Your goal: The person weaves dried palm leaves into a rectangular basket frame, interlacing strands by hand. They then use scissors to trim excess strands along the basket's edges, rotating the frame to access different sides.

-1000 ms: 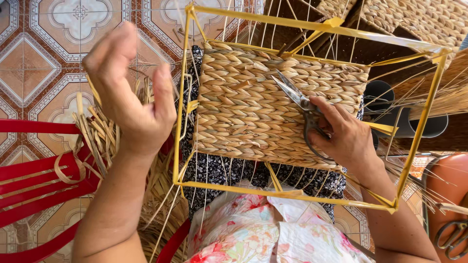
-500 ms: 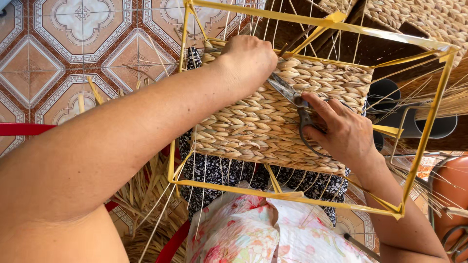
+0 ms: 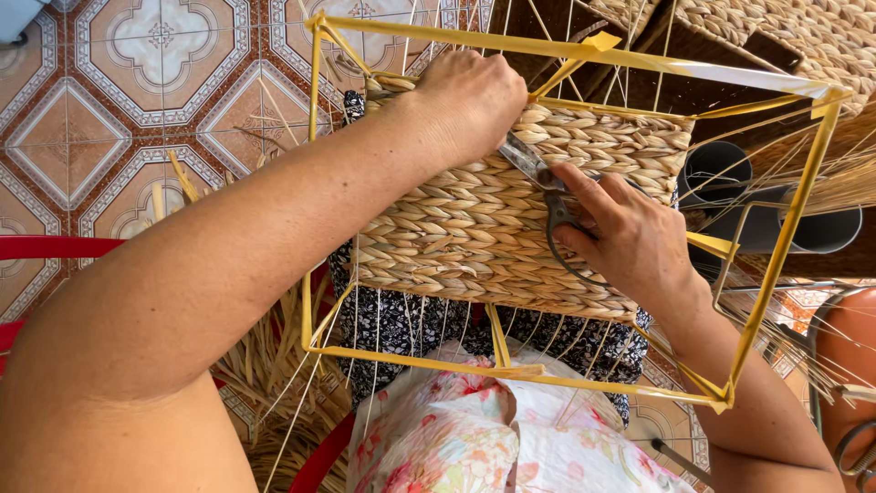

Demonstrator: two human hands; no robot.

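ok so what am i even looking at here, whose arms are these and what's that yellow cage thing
This single view comes from a camera worn on a person's head, looking down at their own two bare hands. The yellow frame is a box-shaped skeleton resting over their lap, with thin strands strung across it. A woven panel of pale plaited fibre fills part of it. The left hand presses on the panel's top edge. The right hand holds scissors, blades pointing toward the left hand. Loose dry fibre lies below, over a patterned tiled floor.
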